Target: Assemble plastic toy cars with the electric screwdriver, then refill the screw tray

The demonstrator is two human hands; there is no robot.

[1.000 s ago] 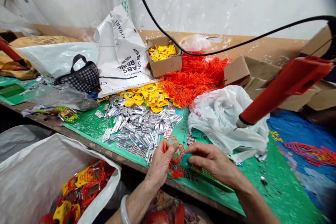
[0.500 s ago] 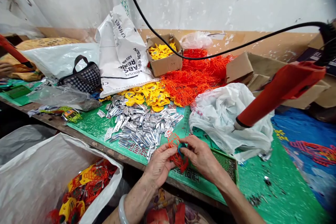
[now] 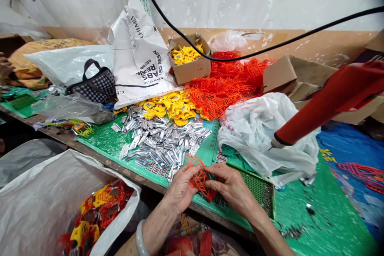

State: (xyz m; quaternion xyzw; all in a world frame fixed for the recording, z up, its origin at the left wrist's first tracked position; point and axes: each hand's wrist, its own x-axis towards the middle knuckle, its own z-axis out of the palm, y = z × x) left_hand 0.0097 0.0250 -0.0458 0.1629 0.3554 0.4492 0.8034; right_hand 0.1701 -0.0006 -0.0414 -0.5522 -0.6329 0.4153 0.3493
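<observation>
Between my hands, just over the front edge of the bench, is an orange-red plastic lattice frame (image 3: 198,178). My left hand (image 3: 183,187) is closed round its left side. The fingers of my right hand (image 3: 227,182) pinch at its right side, where a small dark bluish-green bit shows; most of that bit is hidden by the fingers. Beyond my hands lies a heap of shiny silver plastic pieces (image 3: 162,142). Behind that are yellow plastic shells (image 3: 172,108) and a pile of more orange-red lattice frames (image 3: 225,88).
A red electric screwdriver (image 3: 318,108) hangs at the right, below a black cable (image 3: 210,58). A green basket (image 3: 250,178) of small screws sits by my right hand. At the lower left an open white sack (image 3: 39,184) holds red and yellow assembled pieces. A co-worker's hand (image 3: 4,68) shows far left.
The blue round piece seen at my right fingertips is now mostly covered. My right fingers have closed in against the lattice frame, and the view has shifted slightly.
</observation>
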